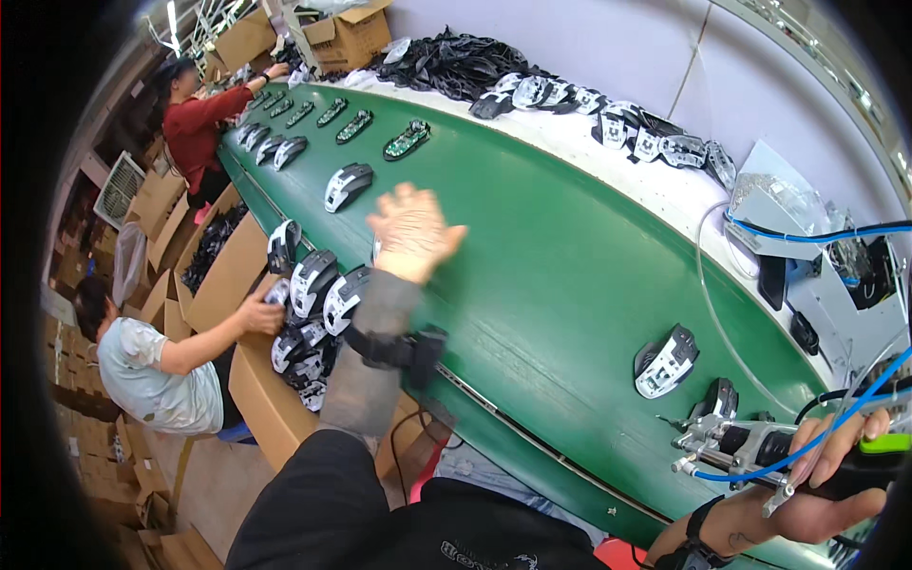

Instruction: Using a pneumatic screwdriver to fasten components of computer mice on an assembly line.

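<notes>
My left hand (pixel 413 228) is above the green conveyor belt (pixel 532 275), fingers spread, slightly blurred and holding nothing. Nearest to it is a black-and-white computer mouse shell (pixel 349 187) lying on the belt. Another mouse shell (pixel 345 299) is partly hidden behind my left forearm. At the lower right, my right hand (pixel 826 484) is wrapped round a black power screwdriver (pixel 746 443) with a metal bracket, a bright green part and a blue air hose. A mouse shell (pixel 719 399) sits close to its tip, and one more shell (pixel 667 361) lies just beyond.
A cardboard box (pixel 261 385) piled with mouse shells stands against the belt's left edge; a co-worker's hand (pixel 261 312) grips a shell there. Green circuit-board pieces (pixel 408 141) line the far belt. Black parts (pixel 456 62) heap on the white ledge. Another person in red works farther off.
</notes>
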The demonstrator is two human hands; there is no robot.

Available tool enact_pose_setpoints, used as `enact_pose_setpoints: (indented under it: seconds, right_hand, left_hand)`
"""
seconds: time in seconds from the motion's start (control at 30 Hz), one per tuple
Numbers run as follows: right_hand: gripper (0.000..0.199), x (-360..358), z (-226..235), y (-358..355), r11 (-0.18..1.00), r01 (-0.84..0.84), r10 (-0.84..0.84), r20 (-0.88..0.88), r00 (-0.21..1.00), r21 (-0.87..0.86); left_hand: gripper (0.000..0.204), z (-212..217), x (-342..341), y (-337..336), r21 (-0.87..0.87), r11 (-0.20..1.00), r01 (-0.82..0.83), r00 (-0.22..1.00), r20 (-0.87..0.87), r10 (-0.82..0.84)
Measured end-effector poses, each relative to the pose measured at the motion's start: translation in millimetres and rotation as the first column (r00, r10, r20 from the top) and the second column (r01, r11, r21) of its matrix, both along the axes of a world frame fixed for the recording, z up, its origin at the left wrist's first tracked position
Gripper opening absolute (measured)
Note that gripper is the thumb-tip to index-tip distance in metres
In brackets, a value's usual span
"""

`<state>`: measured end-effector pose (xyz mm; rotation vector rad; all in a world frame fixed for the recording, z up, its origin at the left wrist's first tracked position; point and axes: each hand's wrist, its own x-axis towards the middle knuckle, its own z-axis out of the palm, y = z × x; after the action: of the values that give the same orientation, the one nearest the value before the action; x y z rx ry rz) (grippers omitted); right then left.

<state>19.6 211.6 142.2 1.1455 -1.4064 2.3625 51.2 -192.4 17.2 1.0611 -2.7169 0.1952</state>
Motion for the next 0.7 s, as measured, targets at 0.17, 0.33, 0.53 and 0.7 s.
enact_pose_setpoints:
  seconds: [0.17, 0.33, 0.53, 0.7]
  right_hand:
    - [0.048, -1.8, 3.5, 3.3, 0.999, 0.035, -0.035, -0.001, 0.999, -0.010]
    - [0.047, -5.9, 4.0, 6.8, 0.996, 0.086, -0.086, -0.033, 0.996, 0.003]
    - [0.065, -12.4, 6.4, 3.9, 0.995, -0.079, 0.076, -0.047, 0.996, -0.060]
    - [0.065, -14.1, 5.0, 3.9, 0.997, -0.020, 0.017, -0.038, 0.999, -0.069]
  left_hand:
    - [0.081, -3.7, -0.1, -62.5, 0.434, 0.891, -0.131, 0.990, 0.097, 0.098]
    - [0.076, 8.4, -55.6, -86.3, 0.319, 0.943, 0.092, 0.962, -0.274, -0.001]
    - [0.067, -6.9, -106.9, -176.6, 0.057, 0.994, 0.093, 0.985, -0.148, -0.084]
    - [0.069, -12.5, -119.8, -213.2, 0.113, 0.989, 0.093, 0.990, -0.117, -0.079]
